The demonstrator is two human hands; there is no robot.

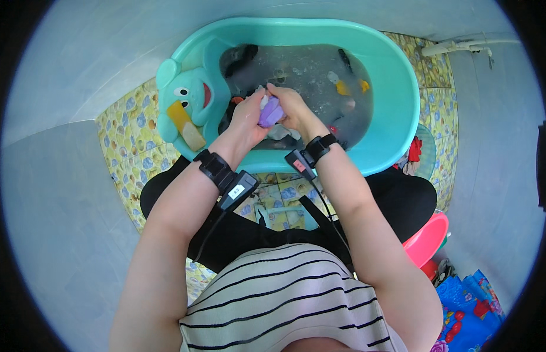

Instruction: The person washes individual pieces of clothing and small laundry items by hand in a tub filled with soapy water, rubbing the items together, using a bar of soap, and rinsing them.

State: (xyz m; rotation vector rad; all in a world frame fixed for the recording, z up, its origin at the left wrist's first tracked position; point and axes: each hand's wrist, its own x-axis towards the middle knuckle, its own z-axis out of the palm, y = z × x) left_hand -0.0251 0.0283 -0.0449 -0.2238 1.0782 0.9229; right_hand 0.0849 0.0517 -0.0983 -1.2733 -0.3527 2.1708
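My left hand [248,116] and my right hand [292,107] are close together over the grey, cloudy water in a turquoise baby tub [395,100]. Between them they grip a bunched purple cloth [271,113], with a bit of white showing beside it; its exact kind is hard to make out. Fingers of both hands curl round it. Just below the hands, a pale grey cloth [282,134] lies in the water. Dark fabric [242,61] and yellow pieces of cloth [343,88] float or soak farther off.
A yellow bar-shaped thing with a pale end [186,125] rests on the tub's animal-face end. To the right stand a greenish clear basin [426,155] holding red cloth and a pink basin [428,239]. A blue flowered bag [469,311] lies lower right. A white pipe [452,48] runs along the wall.
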